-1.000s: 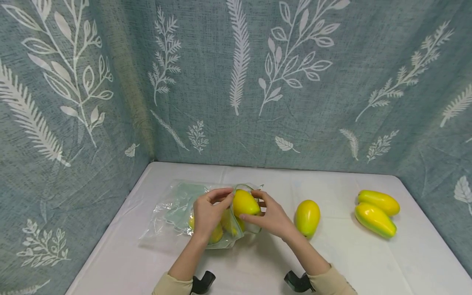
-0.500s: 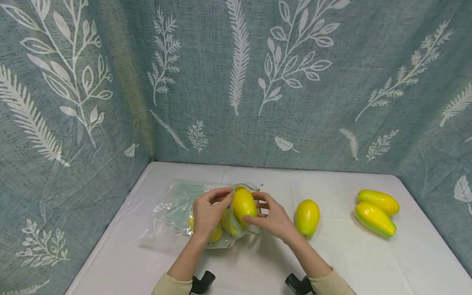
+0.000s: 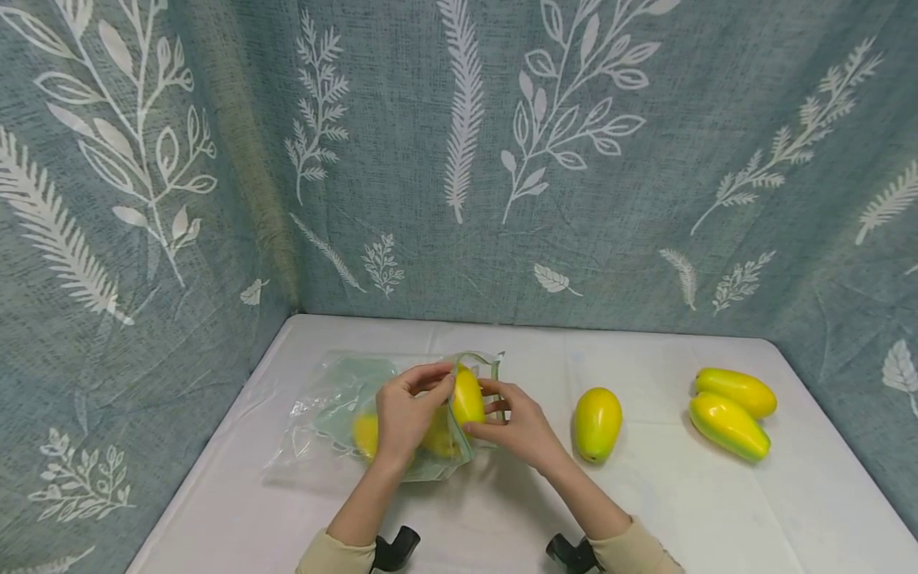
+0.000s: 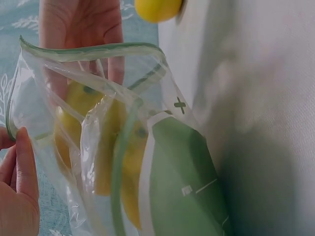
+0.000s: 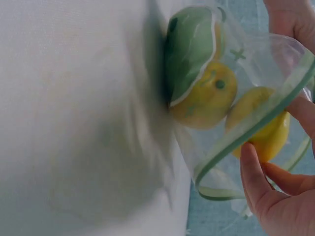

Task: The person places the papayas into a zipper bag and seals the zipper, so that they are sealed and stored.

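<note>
A clear zip bag [image 3: 301, 446] with a green-edged mouth and a green printed panel lies on its side. My left hand [image 3: 402, 418] pinches the rim of its mouth, as the left wrist view shows [image 4: 22, 182]. With thumb and fingers, my right hand [image 3: 522, 422] holds a yellow mango [image 3: 468, 397] partly inside the mouth. The right wrist view shows that mango [image 5: 268, 132] behind the green edge, fingertips on its skin. Deeper inside, more mangoes [image 5: 206, 98] show through the plastic, partly hidden by the panel and my left hand.
One yellow mango [image 3: 598, 425] lies on the white-covered table [image 3: 645, 510] to the right of my right hand. Two more, an upper one [image 3: 739, 392] and a lower one [image 3: 730, 428], lie together farther right. A blue-green leaf-patterned curtain [image 3: 416, 159] stands behind the table.
My right hand has moved left, carrying the mango farther into the bag's mouth and turning it more upright. My left hand keeps its place at the rim; mangoes inside the bag have shifted slightly.
</note>
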Action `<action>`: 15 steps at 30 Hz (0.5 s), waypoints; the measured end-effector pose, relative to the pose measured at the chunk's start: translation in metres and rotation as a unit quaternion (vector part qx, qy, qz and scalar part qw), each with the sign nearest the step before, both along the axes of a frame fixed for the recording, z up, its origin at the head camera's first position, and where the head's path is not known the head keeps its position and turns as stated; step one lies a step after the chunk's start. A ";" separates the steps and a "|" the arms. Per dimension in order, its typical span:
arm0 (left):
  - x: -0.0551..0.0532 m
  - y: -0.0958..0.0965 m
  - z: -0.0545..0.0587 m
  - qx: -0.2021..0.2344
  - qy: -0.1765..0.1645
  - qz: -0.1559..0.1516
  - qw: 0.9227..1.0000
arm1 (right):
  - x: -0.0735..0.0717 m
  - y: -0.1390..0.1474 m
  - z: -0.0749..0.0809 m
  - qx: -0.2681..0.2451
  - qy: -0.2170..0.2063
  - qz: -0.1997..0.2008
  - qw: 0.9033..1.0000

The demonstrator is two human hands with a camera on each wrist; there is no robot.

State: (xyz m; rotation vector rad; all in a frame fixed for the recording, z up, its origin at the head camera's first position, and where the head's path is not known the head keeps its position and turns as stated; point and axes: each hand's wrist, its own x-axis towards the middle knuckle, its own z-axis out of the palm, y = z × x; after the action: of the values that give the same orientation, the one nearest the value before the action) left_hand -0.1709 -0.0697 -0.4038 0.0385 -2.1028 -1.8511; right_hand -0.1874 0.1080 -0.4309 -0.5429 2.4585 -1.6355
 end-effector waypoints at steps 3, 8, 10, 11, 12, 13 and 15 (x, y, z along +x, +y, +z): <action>0.000 0.002 0.001 -0.002 -0.005 0.002 1.000 | 0.000 -0.002 -0.002 0.002 0.007 0.005 1.000; 0.007 0.006 0.015 -0.006 -0.022 0.003 1.000 | -0.001 -0.005 -0.003 -0.009 0.012 0.008 1.000; 0.013 0.009 0.025 -0.008 -0.029 0.002 1.000 | -0.001 -0.005 -0.004 -0.009 0.013 0.014 1.000; 0.015 0.009 0.028 -0.010 -0.029 0.001 1.000 | -0.001 -0.005 -0.005 -0.009 0.010 0.017 1.000; 0.017 0.010 0.031 -0.011 -0.027 0.001 1.000 | -0.001 -0.005 -0.005 -0.007 0.007 0.021 1.000; 0.018 0.010 0.032 -0.011 -0.027 0.001 1.000 | -0.001 -0.005 -0.005 -0.006 0.004 0.026 1.000; 0.017 0.010 0.030 -0.010 -0.028 0.002 1.000 | -0.001 -0.005 -0.006 -0.006 -0.004 0.038 0.999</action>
State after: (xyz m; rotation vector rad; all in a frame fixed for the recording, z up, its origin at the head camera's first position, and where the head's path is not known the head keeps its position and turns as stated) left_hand -0.1542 -0.0600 -0.3743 0.0899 -2.1561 -1.8482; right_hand -0.1888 0.1030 -0.4368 -0.6225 2.3936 -1.6202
